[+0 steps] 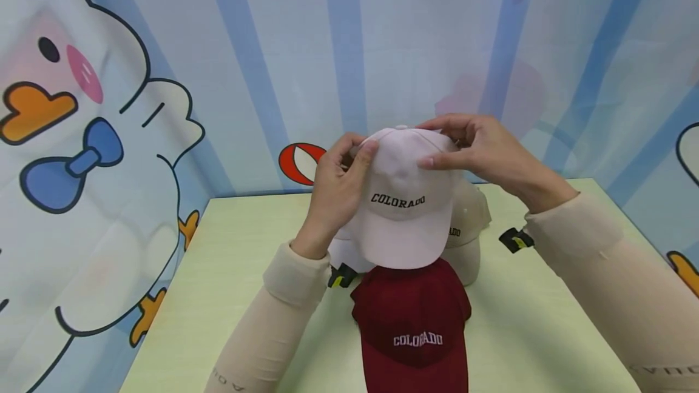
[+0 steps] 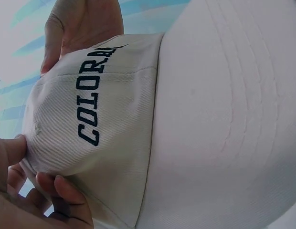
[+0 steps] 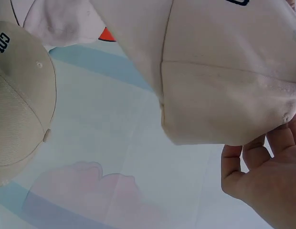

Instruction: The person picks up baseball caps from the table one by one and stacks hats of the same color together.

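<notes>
Both hands hold up a white baseball cap (image 1: 406, 181) with COLORADO in dark letters, its brim pointing down toward me. My left hand (image 1: 338, 184) grips the crown's left edge, thumb in front; the left wrist view shows its fingers (image 2: 67, 191) curled at the cap's edge. On the other side my right hand (image 1: 486, 150) pinches the upper crown, thumb on the front and fingers behind the top. In the right wrist view its fingers (image 3: 255, 155) bend under the crown's edge. Below the white cap is a maroon cap (image 1: 412, 314), also lettered COLORADO.
A beige cap (image 1: 466, 223) sits behind and to the right of the white one. Another pale cap (image 1: 346, 252) shows partly at the left, mostly hidden. All are at a light yellow-green table (image 1: 246, 247). A cartoon duck backdrop (image 1: 295, 65) stands behind the table.
</notes>
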The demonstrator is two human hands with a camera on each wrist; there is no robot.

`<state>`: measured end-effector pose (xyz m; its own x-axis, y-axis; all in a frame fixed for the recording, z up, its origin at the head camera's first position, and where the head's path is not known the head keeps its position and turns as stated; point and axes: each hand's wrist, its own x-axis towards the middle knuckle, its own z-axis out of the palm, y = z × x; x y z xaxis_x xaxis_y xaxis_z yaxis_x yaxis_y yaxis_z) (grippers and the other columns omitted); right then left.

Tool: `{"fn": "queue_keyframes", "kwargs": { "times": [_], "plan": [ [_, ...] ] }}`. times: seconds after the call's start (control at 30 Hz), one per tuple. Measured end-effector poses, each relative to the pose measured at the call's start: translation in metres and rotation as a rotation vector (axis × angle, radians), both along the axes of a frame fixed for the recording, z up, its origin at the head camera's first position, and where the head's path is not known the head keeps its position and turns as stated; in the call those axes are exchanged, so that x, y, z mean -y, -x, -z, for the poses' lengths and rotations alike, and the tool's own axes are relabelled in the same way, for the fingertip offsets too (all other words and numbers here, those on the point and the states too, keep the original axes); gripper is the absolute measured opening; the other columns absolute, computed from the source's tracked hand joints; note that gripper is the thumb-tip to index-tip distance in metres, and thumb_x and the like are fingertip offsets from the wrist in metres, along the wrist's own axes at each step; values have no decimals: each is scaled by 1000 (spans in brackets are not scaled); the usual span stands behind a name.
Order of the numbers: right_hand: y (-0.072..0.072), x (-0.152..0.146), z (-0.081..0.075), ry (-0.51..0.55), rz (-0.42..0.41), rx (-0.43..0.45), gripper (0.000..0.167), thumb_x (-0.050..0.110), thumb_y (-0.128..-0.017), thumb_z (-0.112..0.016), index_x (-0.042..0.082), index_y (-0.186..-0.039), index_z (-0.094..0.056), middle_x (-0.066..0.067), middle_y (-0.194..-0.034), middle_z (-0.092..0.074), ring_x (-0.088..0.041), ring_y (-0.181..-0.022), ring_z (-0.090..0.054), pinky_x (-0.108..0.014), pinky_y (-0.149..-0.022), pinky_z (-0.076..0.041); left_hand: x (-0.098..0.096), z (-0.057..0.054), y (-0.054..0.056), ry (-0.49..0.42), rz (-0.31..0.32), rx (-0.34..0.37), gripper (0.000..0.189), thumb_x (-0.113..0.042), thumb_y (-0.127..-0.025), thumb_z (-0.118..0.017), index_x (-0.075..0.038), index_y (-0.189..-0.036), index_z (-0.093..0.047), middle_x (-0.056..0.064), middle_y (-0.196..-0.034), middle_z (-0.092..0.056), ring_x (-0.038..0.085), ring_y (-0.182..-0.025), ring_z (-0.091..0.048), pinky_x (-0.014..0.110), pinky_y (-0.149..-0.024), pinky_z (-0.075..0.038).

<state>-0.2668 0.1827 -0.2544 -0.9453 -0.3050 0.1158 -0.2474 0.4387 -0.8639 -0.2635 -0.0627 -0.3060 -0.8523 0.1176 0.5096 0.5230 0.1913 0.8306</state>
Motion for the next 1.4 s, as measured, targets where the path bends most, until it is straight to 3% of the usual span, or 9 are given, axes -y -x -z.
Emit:
{"fn": "queue_keyframes", "kwargs": {
  "times": [0.4, 0.9, 1.4],
  "plan": [
    [10, 7, 3, -105, 44, -67, 46, 41, -82, -88, 19, -120, -76, -1, -104, -73, -20, -92, -65, -28, -78, -54, 14, 0, 12, 45, -63, -41, 25, -38, -104, -62, -14, -100, -67, 3, -72, -51, 20, -70, -51, 29, -64, -40],
    [24, 20, 11, -86, 30, -137, 35, 36, -81, -90, 15, -106, -78, -1, -94, -73, -17, -84, -62, -26, -72, -52, 27, 3, 17, 104, -143, -47, 28, -45, -103, -63, -18, -99, -68, 1, -70, -46, 19, -67, -47, 29, -64, -38],
    [36, 33, 34, -80, -2, -207, 29, 32, -80, -91, 15, -99, -76, -2, -91, -70, -19, -86, -60, -27, -74, -48, 40, 21, 23, 139, -185, -54, 27, -43, -103, -64, -16, -98, -69, 1, -71, -47, 19, -67, -47, 30, -64, -37]
  ]
}}
